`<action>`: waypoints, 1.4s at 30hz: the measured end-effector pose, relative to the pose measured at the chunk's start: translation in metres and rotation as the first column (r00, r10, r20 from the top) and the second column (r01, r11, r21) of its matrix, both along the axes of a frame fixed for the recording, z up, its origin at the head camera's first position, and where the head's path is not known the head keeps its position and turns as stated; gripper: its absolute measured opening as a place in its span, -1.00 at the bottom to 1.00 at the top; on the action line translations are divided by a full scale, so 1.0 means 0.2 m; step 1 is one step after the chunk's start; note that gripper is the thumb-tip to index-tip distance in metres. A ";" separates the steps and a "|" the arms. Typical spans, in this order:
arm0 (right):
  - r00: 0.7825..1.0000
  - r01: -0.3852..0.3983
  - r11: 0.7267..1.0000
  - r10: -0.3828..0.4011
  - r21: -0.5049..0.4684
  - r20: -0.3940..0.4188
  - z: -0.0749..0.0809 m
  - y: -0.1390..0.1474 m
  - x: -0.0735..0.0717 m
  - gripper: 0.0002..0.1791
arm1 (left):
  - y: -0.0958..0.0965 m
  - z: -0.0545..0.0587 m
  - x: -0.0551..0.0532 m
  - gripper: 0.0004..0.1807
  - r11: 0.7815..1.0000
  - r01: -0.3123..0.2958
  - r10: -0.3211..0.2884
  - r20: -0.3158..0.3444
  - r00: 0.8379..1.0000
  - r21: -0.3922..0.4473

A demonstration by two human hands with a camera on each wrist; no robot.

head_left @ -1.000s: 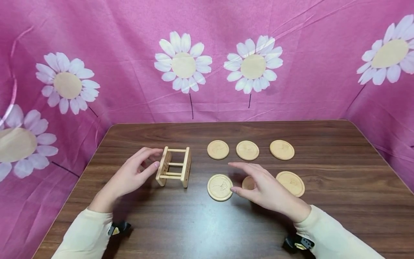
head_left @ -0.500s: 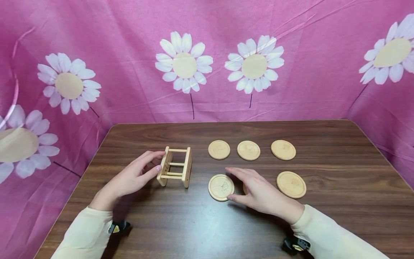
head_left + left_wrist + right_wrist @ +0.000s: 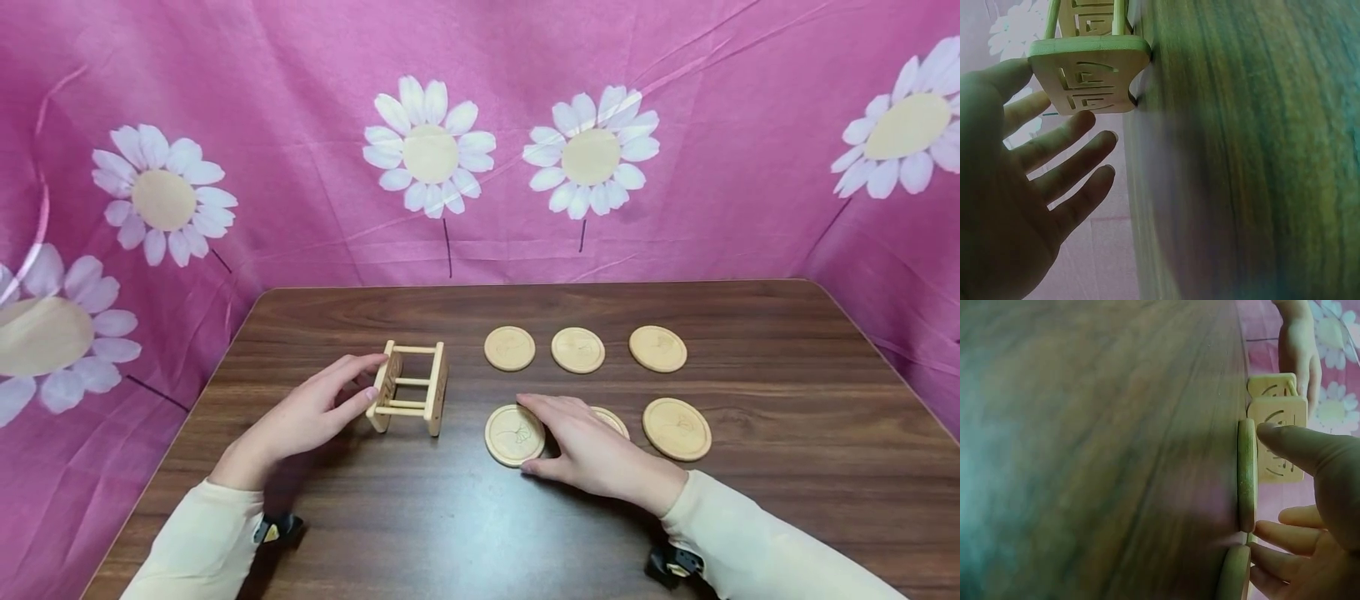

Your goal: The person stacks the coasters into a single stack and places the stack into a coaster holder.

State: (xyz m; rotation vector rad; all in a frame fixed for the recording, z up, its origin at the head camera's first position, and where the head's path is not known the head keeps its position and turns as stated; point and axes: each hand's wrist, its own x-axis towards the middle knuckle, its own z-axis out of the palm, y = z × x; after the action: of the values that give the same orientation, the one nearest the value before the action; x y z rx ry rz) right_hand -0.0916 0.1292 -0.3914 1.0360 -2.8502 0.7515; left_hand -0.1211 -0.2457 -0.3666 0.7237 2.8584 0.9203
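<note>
Small open-framed rack (image 3: 412,381) of pale wood, built from two side panels joined by slim round rods, with slotted patterns cut through both panels and a curved notch along the bottom edge of the left one. Stands upright on the desk (image 3: 375,517), set at a slight angle. Round, flat, pale wooden coaster (image 3: 512,435) with a raised rim, engraved with a fan-shaped leaf on a thin stem. Lies flat, engraved face up, right of the rack, slightly nearer and well apart.
</note>
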 end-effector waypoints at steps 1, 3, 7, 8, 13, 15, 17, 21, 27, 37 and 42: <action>1.000 -0.008 1.000 0.008 0.002 -0.005 0.00 0.00 0.00 -0.10 | 0.00 0.00 0.00 -0.49 1.000 -0.002 0.002 -0.004 1.000 -0.006; 1.000 -0.023 1.000 0.023 0.011 -0.014 -0.01 -0.01 0.00 -0.11 | 0.00 0.00 0.00 -0.50 1.000 -0.006 0.006 -0.015 1.000 -0.016; 0.999 -0.036 0.999 0.037 0.031 -0.025 -0.02 -0.02 0.00 -0.12 | 0.00 0.00 0.00 -0.50 1.000 -0.002 0.002 -0.022 1.000 -0.023; 0.999 -0.035 0.999 0.036 0.034 -0.025 -0.02 -0.02 0.00 -0.12 | 0.01 0.00 0.00 -0.49 1.000 -0.001 0.000 -0.019 1.000 -0.022; 0.999 -0.035 0.999 0.035 0.032 -0.021 -0.03 -0.02 0.00 -0.13 | 0.01 0.01 0.00 -0.49 1.000 -0.004 0.004 -0.007 1.000 -0.026; 0.999 -0.037 0.999 0.038 0.030 -0.022 -0.03 -0.03 0.00 -0.15 | 0.00 0.01 0.00 -0.49 1.000 -0.003 0.003 -0.004 1.000 -0.025; 0.999 -0.040 0.999 0.041 0.028 -0.029 -0.04 -0.03 -0.01 -0.15 | 0.00 0.01 0.00 -0.48 1.000 -0.002 0.002 -0.003 1.000 -0.023; 0.998 -0.047 0.999 0.049 0.025 -0.048 -0.04 -0.03 -0.01 -0.16 | 0.00 0.00 0.00 -0.48 1.000 -0.001 0.001 -0.007 1.000 -0.023; 0.999 -0.040 0.999 0.041 0.019 -0.035 -0.03 -0.02 -0.02 -0.14 | 0.00 -0.01 0.00 -0.48 1.000 -0.001 0.000 -0.010 1.000 -0.022; 1.000 -0.014 1.000 0.014 0.009 -0.002 -0.01 0.01 0.01 -0.14 | -0.01 -0.01 -0.01 -0.48 1.000 0.008 -0.008 -0.009 1.000 -0.018; 1.000 0.008 1.000 -0.008 0.010 -0.015 0.01 0.05 0.02 -0.14 | -0.01 -0.02 -0.01 -0.47 1.000 0.010 -0.010 -0.002 1.000 -0.017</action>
State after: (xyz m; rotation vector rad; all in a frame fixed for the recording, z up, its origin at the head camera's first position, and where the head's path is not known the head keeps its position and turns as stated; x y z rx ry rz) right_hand -0.0873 0.1383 -0.3889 1.0266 -2.8473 0.7267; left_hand -0.1234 -0.2478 -0.3704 0.7371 2.8585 0.8937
